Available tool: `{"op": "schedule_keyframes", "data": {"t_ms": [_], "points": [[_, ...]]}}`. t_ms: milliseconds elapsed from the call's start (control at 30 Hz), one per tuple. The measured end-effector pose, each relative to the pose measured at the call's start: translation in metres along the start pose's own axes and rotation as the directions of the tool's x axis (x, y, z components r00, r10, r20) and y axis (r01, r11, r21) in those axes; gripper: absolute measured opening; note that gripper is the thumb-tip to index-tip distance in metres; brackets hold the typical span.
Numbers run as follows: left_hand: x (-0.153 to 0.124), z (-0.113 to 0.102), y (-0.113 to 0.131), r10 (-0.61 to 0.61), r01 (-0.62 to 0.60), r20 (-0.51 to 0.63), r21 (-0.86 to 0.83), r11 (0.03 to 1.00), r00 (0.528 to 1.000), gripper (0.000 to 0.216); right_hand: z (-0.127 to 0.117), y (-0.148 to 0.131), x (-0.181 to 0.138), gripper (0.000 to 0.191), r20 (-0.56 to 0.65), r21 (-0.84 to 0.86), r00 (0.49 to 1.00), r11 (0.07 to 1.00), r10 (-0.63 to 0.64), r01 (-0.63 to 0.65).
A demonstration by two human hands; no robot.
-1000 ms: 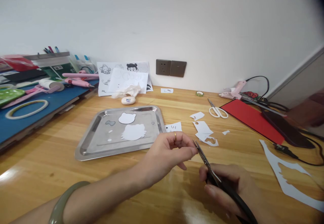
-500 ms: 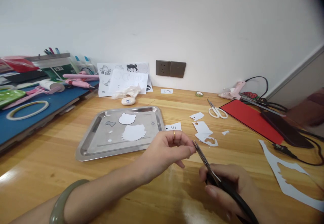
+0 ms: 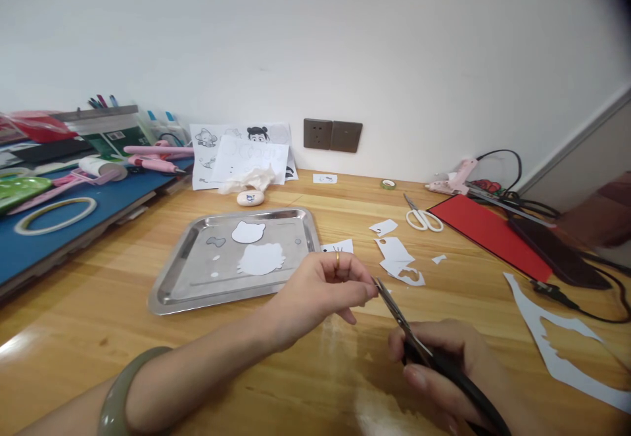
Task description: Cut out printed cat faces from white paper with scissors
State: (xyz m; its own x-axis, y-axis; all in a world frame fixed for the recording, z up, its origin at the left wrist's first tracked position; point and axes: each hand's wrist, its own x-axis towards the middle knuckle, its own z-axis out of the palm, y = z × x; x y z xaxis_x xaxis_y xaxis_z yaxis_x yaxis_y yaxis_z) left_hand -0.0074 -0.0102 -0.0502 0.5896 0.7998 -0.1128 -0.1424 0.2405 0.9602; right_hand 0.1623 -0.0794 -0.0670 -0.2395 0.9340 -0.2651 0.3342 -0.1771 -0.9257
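Observation:
My left hand (image 3: 335, 285) is pinched at thumb and forefinger, just right of the tray. Whatever sits between those fingertips is too small to make out. In my right hand (image 3: 453, 363) is a pair of black-handled scissors (image 3: 394, 304), its blade tips right at the left fingertips. Behind my left hand lies a metal tray (image 3: 162, 294) holding a cat-head paper cutout (image 3: 248, 231), a second white cutout (image 3: 261, 259), a grey paper bow (image 3: 215, 241) and tiny paper pieces. A paper strip with whisker lines (image 3: 340, 246) is partly hidden by my left hand.
White paper scraps (image 3: 394, 249) and white-handled scissors (image 3: 418, 216) lie at centre right. Farther right are a red sheet (image 3: 488, 232), a pink glue gun (image 3: 458, 176), cables and a large paper offcut (image 3: 557, 357). Craft tools crowd a blue surface (image 3: 113, 189) at left.
The scissor tips and my left fingertips have shifted slightly left. A tiny white bit now shows just behind the blades. The tray and its contents stay as they were.

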Motion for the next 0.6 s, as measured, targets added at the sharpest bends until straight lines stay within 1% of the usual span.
{"op": "schedule_keyframes", "data": {"t_ms": [200,333,600], "points": [[-0.0017,-0.0005,-0.0006,-0.006,0.006,-0.01,0.012,1.0,1.0,0.008,0.0009,-0.004,0.0008,0.016,-0.028,-0.022,1.0,1.0,0.008,-0.009],[-0.0016,-0.0011,-0.0012,0.002,-0.001,-0.007,0.019,1.0,1.0,0.007,0.0005,-0.0082,0.0014,0.016,-0.011,-0.029,0.999,0.999,0.033,-0.033],[-0.0019,-0.0018,-0.0014,0.007,-0.007,0.0,0.027,1.0,1.0,0.007,0.0007,-0.0101,0.0014,0.017,-0.031,-0.021,0.998,0.998,0.05,-0.051]]}}
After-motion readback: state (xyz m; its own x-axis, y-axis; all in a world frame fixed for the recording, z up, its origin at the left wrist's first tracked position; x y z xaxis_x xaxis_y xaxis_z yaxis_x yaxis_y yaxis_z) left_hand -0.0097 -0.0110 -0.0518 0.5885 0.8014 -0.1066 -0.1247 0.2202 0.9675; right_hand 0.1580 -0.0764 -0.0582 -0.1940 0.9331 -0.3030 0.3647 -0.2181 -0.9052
